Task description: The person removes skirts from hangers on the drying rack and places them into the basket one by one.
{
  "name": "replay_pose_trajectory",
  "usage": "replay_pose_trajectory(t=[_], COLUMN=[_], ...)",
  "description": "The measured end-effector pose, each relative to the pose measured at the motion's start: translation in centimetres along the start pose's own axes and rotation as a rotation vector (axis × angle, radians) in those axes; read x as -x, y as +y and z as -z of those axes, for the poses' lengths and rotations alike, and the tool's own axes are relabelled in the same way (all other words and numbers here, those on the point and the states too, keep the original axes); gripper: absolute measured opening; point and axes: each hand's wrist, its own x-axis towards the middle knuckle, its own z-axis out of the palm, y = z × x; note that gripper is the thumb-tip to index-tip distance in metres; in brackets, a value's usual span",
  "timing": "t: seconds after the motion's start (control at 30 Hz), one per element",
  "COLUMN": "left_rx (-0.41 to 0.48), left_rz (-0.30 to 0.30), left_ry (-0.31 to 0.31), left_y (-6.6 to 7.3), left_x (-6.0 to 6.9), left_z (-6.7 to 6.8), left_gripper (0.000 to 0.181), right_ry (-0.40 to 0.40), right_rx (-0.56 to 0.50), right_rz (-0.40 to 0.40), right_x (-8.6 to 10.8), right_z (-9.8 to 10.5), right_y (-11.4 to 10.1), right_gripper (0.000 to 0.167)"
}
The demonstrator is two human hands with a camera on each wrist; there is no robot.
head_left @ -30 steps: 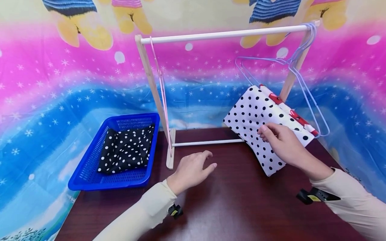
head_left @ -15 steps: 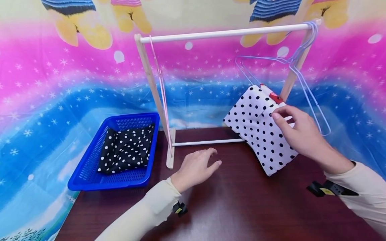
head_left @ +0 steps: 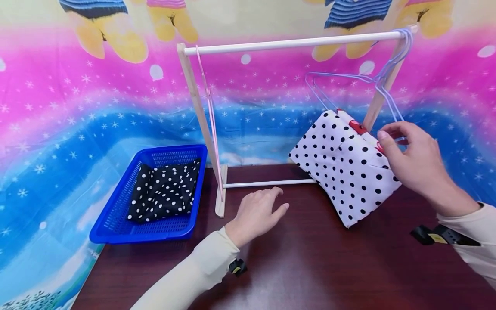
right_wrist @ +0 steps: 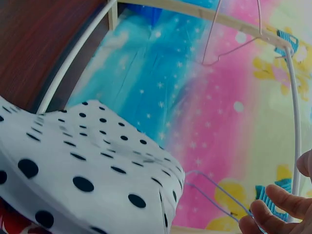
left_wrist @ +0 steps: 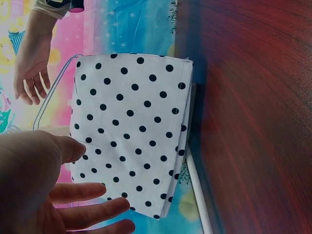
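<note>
A white cloth with black dots [head_left: 341, 168] hangs folded over a purple wire hanger [head_left: 381, 79] at the right end of the rack. Behind it shows a strip of red-and-white cloth [head_left: 357, 128] on a second purple hanger. My right hand [head_left: 414, 159] is beside the hangers' right side, fingers loosely bent. In the right wrist view its fingers [right_wrist: 278, 212] are spread and hold nothing. My left hand [head_left: 255, 213] hovers over the table, left of the dotted cloth; its relaxed fingers [left_wrist: 92, 212] appear apart from the cloth in the left wrist view.
A wooden rack with a white top bar [head_left: 286, 43] stands on the dark brown table [head_left: 302, 267]. One pink hanger [head_left: 211, 120] is on its left end. At left, a blue basket [head_left: 112, 224] contains a black cloth with white dots [head_left: 166, 191].
My right hand has moved right, away from the dotted cloth's front and along to the hangers' right side. My left hand has drifted slightly right. The cloths keep hanging in place.
</note>
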Motion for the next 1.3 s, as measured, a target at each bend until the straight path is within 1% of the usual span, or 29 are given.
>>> replay_pose_trajectory(t=[0.2, 0.4, 0.53, 0.67, 0.87, 0.97, 1.1, 1.2, 1.23, 1.3], left_rx=[-0.051, -0.089, -0.106, -0.111, -0.106, -0.099, -0.092, -0.093, -0.095, -0.101], left_rz=[-0.028, -0.051, -0.056, -0.041, -0.034, -0.037, -0.038, -0.036, -0.035, -0.033], left_ry=[0.040, 0.089, 0.091, 0.073, 0.062, 0.064, 0.059, 0.053, 0.053, 0.054], left_y=[0.1, -0.1, -0.2, -0.2, -0.2, -0.1, 0.0, 0.0, 0.0, 0.0], left_x=[-0.3, -0.5, -0.7, -0.8, -1.0, -1.1, -1.2, -1.2, -1.2, -1.2], left_z=[-0.3, -0.8, -1.2, -1.3, -1.5, -1.6, -1.7, -1.7, -1.7, -1.8], left_gripper=[0.039, 0.036, 0.037, 0.038, 0.038, 0.037, 0.038, 0.038, 0.038, 0.038], right_ry=[0.015, 0.025, 0.062, 0.090, 0.070, 0.061, 0.021, -0.022, -0.044, -0.106], right_rx=[0.039, 0.068, 0.089, 0.087, 0.061, 0.057, 0.034, 0.028, 0.028, -0.005], right_rz=[-0.035, -0.076, -0.111, -0.145, -0.182, -0.167, -0.137, -0.130, -0.130, -0.123], right_x=[-0.2, -0.3, -0.5, -0.8, -0.6, -0.5, -0.5, -0.6, -0.6, -0.8], right_z=[0.5, 1.0, 1.3, 1.5, 1.3, 1.1, 1.0, 1.1, 1.1, 1.1], right_y=[0.5, 0.8, 0.9, 1.4, 2.3, 2.6, 2.9, 2.9, 2.9, 3.0], right_gripper=[0.042, 0.045, 0.047, 0.049, 0.055, 0.056, 0.057, 0.059, 0.060, 0.063])
